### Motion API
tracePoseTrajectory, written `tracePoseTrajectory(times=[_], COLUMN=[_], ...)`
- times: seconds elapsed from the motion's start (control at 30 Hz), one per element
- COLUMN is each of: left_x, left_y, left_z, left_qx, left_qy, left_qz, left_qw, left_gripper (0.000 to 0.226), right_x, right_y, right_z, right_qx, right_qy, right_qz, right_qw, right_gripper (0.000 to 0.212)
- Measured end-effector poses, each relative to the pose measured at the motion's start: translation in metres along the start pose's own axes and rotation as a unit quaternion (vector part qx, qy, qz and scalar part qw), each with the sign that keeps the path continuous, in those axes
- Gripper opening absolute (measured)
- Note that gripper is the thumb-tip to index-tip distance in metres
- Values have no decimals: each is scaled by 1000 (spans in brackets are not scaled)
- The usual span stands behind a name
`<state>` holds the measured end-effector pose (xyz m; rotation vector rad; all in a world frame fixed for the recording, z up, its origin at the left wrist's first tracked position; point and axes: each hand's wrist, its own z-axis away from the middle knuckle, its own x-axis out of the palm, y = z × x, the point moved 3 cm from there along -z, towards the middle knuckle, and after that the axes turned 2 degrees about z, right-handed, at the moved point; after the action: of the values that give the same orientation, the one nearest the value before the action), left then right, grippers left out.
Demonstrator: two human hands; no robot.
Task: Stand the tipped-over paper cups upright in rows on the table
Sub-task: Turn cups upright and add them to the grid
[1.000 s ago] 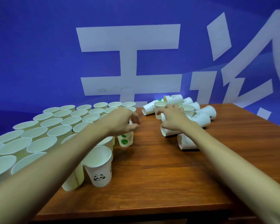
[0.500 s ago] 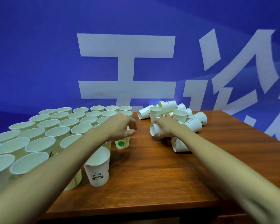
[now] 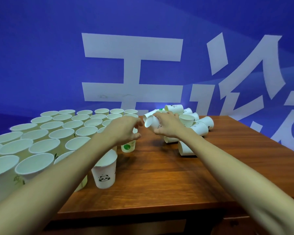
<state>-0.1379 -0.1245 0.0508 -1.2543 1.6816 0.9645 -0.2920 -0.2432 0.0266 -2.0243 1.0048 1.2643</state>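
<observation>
Head view: right hand [image 3: 168,126] has lifted a tipped cup [image 3: 152,122].

Tipped cup [image 3: 152,123] now off table, in right hand [image 3: 168,127].

Matt white paper cups [image 3: 61,138]; glossy grained wood table [image 3: 159,175]; smooth blue backdrop [image 3: 41,56]

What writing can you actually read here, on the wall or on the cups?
"无": large white character on the blue wall banner.
Next white character: cut off, not surely readable.
"LO": letter ending on a tipped white paper cup.
Print on the cup in the right hand: too blurred.
</observation>
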Motion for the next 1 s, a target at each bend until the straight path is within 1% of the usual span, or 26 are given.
tracePoseTrajectory(times=[0.07,0.1,0.13,0.17,0.23,0.3,0.37,0.4,0.47,0.57,0.6,0.63,0.77,0.83,0.9,0.93,1.0], left_x=[-1,-1,-2,-3,-5,-6,-7,-6,-4,-3,-4,-5,-12,-14,-16,-18,-20], left_y=[0,1,2,4,8,11,12,11,8,2,0,0,-4,-5,-5,-5,-2], left_z=[2,2,3,4,6,7,8,8,8,9,10,11,16,17,17,18,20], left_qx=[-6,-9,-13,-18,-23,-20,-28,-37,-64,-93,-91,-86,-70,-65,-53,-46,-28], left_qy=[14,20,26,35,57,81,103,111,118,119,122,127,122,123,141,144,117], left_qz=[1,1,2,4,6,4,-2,-5,2,44,64,89,193,205,196,189,173], left_qw=[1000,1000,1000,999,998,996,994,993,991,988,986,984,971,969,969,970,978], left_gripper=[47,49,51,53,59,64,71,74,81,85,82,79,68,52,37,33,26], right_x=[-4,-6,-7,-7,-7,-5,-1,0,2,6,8,10,21,27,33,34,38], right_y=[-2,-2,-4,-5,-10,-17,-24,-28,-36,-46,-48,-50,-53,-52,-51,-50,-48], right_z=[3,5,7,9,14,18,22,24,30,39,42,45,56,60,61,63,67], right_qx=[35,61,90,120,171,202,211,209,203,194,193,191,197,199,182,167,137], right_qy=[37,49,58,61,64,68,61,53,26,-25,-43,-60,-101,-113,-129,-136,-151], right_qz=[-61,-118,-194,-277,-408,-497,-572,-614,-693,-786,-804,-816,-836,-837,-824,-812,-782], right_qw=[997,990,975,951,895,841,790,759,691,586,561,543,502,498,522,542,588], right_gripper=[55,53,50,48,50,61,68,69,59,32,28,26,33,48,59,58,50])
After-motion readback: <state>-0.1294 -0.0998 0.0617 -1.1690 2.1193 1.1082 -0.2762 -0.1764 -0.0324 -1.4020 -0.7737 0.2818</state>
